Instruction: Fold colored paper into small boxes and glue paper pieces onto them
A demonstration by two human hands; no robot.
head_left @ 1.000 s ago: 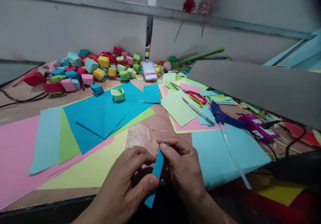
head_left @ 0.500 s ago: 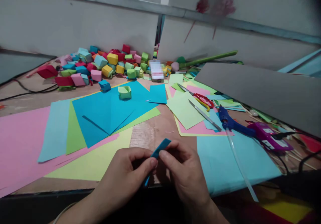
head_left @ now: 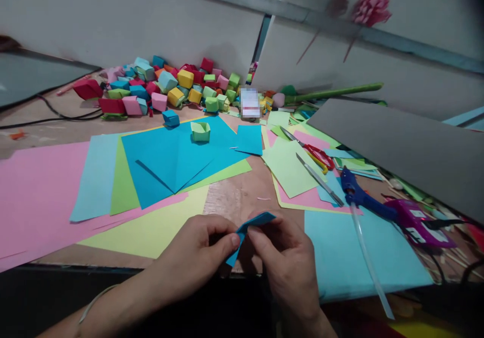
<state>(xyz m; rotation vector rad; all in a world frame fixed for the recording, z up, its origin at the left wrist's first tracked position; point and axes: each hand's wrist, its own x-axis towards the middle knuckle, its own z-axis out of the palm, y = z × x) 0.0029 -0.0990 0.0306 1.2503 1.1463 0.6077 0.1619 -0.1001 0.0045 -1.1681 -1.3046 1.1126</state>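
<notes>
**Blue paper strip (head_left: 259, 221) takes a bend between 2 hands**

Seen from the head camera, a person's left hand (head_left: 200, 242) pinches the strip's lower part between thumb and fingers, while the right hand (head_left: 291, 257) grips the upper part, thumb on the near side. The strip is held above the near edge of a table (head_left: 223, 196). It was straight 1 second ago; now it kinks, its upper end leaning right, which suggests a fold being shaped. Beyond, a pale green paper box (head_left: 200, 132) sits on a blue sheet (head_left: 159, 151). To the right, scissors (head_left: 319, 156) and a knife (head_left: 319, 179) lie on paper, near a glue gun (head_left: 363, 200).
</notes>
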